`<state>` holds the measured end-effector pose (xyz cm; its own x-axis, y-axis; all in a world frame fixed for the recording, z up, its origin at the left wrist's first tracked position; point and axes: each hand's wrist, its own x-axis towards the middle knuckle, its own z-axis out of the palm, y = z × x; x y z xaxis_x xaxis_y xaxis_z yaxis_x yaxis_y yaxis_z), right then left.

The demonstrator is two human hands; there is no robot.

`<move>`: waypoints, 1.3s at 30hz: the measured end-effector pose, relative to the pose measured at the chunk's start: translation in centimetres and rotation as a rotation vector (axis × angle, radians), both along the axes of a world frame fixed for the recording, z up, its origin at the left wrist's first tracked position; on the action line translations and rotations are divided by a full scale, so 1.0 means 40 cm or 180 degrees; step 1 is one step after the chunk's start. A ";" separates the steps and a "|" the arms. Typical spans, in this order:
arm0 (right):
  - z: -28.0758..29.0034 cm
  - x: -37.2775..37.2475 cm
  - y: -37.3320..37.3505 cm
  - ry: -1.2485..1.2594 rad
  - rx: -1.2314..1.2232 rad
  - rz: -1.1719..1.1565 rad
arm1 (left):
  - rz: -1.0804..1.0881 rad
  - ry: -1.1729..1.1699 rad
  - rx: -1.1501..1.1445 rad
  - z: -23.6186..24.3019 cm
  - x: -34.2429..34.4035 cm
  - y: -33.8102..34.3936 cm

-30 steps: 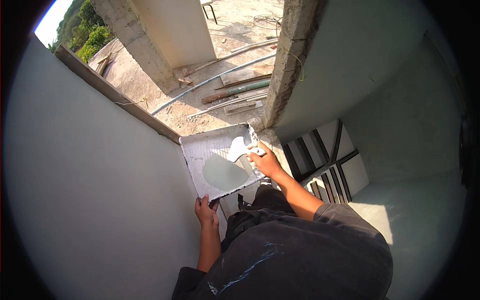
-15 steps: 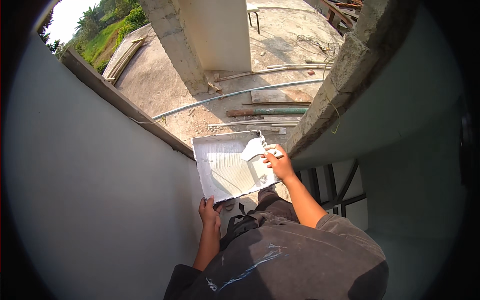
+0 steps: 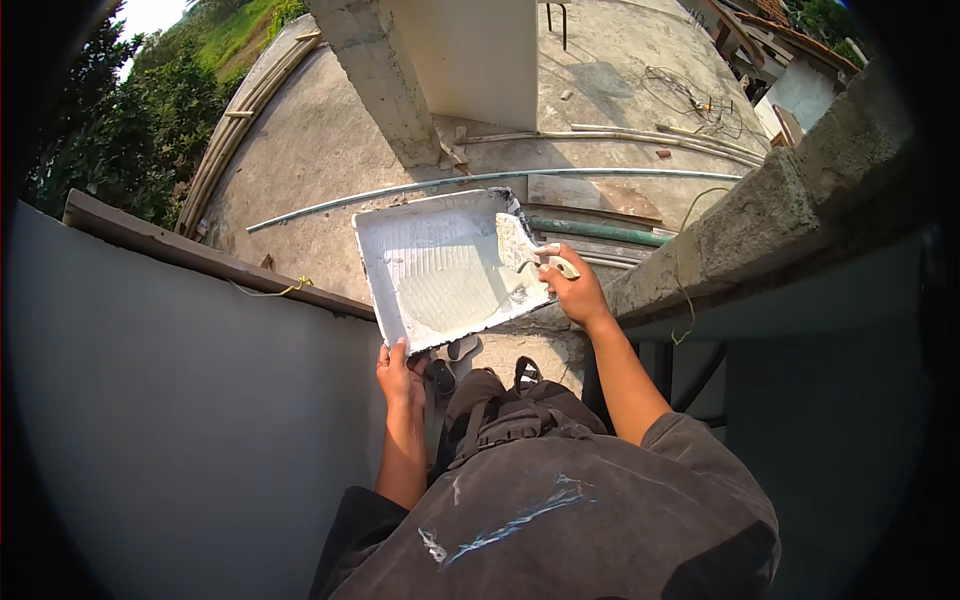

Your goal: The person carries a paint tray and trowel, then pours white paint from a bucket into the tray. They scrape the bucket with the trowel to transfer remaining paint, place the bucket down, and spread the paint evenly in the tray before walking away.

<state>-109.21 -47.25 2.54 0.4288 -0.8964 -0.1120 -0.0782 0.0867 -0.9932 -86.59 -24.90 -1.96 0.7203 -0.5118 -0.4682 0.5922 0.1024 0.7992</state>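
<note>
A shallow paint tray, white inside with a ribbed bottom and dark, paint-crusted edges, is held out in front of my body. Pale wet paint lies over its ribs. My left hand grips the tray's near left corner, thumb on the rim and fingers partly hidden beneath. In my right hand is a paintbrush with a cream handle, its white-coated bristles against the inside of the tray's right wall. Fingers and thumb are closed around the handle.
Grey walls rise close on both sides. A rough concrete edge runs along the right, near my forearm. Beyond the tray, a long pipe, boards and a concrete pillar stand or lie on rough floor. Sandals lie below.
The tray and both hands now appear higher in view. The brush has shifted from over the tray's upper right area to its right wall, and its bristles have turned more upright.
</note>
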 end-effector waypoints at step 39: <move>0.090 0.602 -0.452 0.0472 -0.0423 0.0700 | 0.0405 0.0038 0.0030 0.019 0.380 -0.344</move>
<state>-85.11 -65.32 6.14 0.6021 -0.7948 -0.0757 -0.2258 -0.0786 -0.9710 -71.38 -38.65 -1.19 0.7734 -0.4122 -0.4815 0.5845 0.1698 0.7935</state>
